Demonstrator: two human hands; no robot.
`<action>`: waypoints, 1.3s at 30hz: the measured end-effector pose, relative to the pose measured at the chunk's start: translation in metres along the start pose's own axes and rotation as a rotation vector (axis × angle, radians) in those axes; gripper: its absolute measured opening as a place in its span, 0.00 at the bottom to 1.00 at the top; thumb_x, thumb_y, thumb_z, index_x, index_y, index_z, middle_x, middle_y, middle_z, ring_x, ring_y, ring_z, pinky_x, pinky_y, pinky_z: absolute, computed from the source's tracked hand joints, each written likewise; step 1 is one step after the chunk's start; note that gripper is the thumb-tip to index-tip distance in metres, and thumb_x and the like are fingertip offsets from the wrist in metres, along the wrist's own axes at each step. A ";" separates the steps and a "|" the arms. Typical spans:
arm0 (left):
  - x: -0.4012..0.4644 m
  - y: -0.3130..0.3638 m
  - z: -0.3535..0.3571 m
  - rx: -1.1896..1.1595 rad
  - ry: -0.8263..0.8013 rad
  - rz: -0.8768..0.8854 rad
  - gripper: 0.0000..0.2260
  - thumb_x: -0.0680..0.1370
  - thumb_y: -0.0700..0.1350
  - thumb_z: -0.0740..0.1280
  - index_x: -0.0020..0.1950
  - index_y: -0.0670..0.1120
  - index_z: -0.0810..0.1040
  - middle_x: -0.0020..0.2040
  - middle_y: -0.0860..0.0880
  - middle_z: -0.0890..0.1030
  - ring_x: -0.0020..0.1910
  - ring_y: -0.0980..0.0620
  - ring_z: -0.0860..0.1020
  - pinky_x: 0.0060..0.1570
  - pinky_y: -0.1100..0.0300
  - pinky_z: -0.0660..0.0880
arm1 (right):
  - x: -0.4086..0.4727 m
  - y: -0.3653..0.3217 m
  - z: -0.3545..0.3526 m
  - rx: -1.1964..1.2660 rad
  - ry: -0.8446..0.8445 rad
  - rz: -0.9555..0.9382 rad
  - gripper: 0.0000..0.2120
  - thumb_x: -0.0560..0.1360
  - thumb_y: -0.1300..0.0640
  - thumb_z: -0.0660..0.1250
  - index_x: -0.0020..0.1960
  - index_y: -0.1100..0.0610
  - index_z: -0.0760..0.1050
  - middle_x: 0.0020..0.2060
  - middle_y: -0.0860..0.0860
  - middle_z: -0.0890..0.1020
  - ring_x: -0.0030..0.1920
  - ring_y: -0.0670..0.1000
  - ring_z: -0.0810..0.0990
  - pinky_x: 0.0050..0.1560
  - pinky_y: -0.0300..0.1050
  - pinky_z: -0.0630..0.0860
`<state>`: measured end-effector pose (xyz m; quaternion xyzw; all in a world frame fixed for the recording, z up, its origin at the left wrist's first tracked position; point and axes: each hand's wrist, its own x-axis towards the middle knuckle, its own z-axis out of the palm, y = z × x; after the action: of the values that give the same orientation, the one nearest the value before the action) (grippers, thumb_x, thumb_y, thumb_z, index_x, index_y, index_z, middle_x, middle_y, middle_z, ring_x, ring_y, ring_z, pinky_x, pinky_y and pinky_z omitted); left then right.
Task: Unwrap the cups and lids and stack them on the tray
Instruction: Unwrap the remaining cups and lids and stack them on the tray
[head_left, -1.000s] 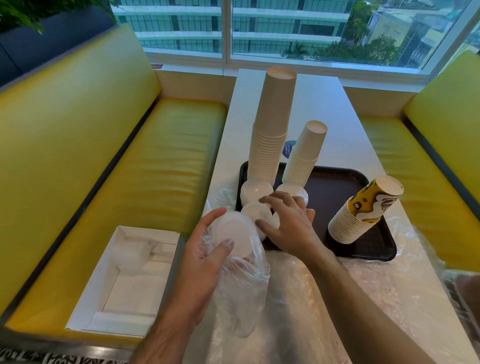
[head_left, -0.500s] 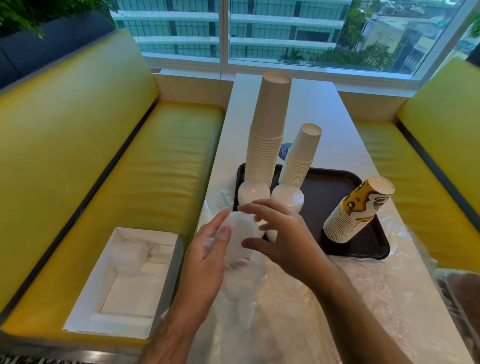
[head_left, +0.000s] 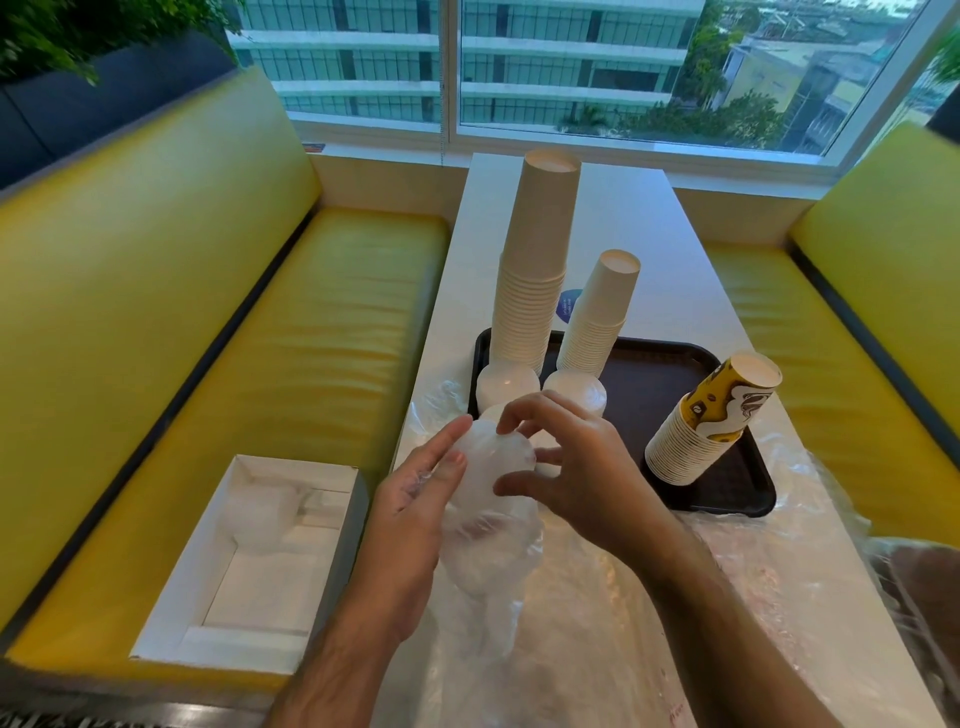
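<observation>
A sleeve of white lids in clear plastic wrap (head_left: 488, 499) stands on the table in front of the dark tray (head_left: 727, 493). My left hand (head_left: 415, 509) holds the sleeve's left side, thumb against the top. My right hand (head_left: 576, 462) hovers at the sleeve's top, fingers spread and curved, index fingertip touching the wrap. On the tray stand a tall stack of tan cups (head_left: 535, 260), a shorter stack (head_left: 597, 317), a leaning stack of printed yellow cups (head_left: 711, 415), and two piles of white lids (head_left: 506, 382) (head_left: 576, 389).
Loose clear plastic wrap (head_left: 649, 597) lies over the near part of the white table (head_left: 665, 249). An open white cardboard box (head_left: 249, 566) sits on the yellow bench (head_left: 322, 332) at left. Another yellow bench (head_left: 857, 312) runs along the right. A window is beyond the table.
My right hand left the lids on the tray and came back to the top of the wrapped sleeve. My left hand raised the sleeve slightly and turned it more upright.
</observation>
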<state>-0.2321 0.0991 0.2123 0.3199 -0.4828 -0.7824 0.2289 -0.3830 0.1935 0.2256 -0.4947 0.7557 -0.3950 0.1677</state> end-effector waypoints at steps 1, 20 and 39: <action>0.000 0.001 0.000 -0.017 -0.003 -0.007 0.14 0.82 0.43 0.65 0.66 0.54 0.81 0.61 0.48 0.84 0.57 0.47 0.84 0.49 0.48 0.84 | 0.000 0.000 -0.001 0.005 -0.008 0.014 0.20 0.70 0.55 0.79 0.55 0.41 0.73 0.52 0.30 0.71 0.53 0.39 0.78 0.52 0.24 0.74; 0.006 -0.005 0.007 0.010 0.079 0.007 0.13 0.84 0.42 0.62 0.65 0.52 0.80 0.58 0.48 0.85 0.56 0.48 0.84 0.46 0.50 0.83 | -0.014 0.008 -0.015 -0.037 0.088 -0.094 0.10 0.71 0.53 0.78 0.49 0.43 0.80 0.54 0.36 0.79 0.58 0.41 0.77 0.57 0.41 0.79; 0.016 -0.011 0.010 0.009 0.074 -0.031 0.12 0.84 0.43 0.62 0.65 0.53 0.80 0.59 0.45 0.85 0.56 0.45 0.84 0.50 0.45 0.83 | -0.017 0.035 -0.019 0.179 -0.036 0.076 0.20 0.65 0.43 0.81 0.53 0.40 0.79 0.60 0.33 0.77 0.60 0.43 0.79 0.55 0.42 0.82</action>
<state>-0.2506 0.0997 0.2009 0.3572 -0.4726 -0.7712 0.2330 -0.4093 0.2233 0.2083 -0.4559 0.7324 -0.4453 0.2396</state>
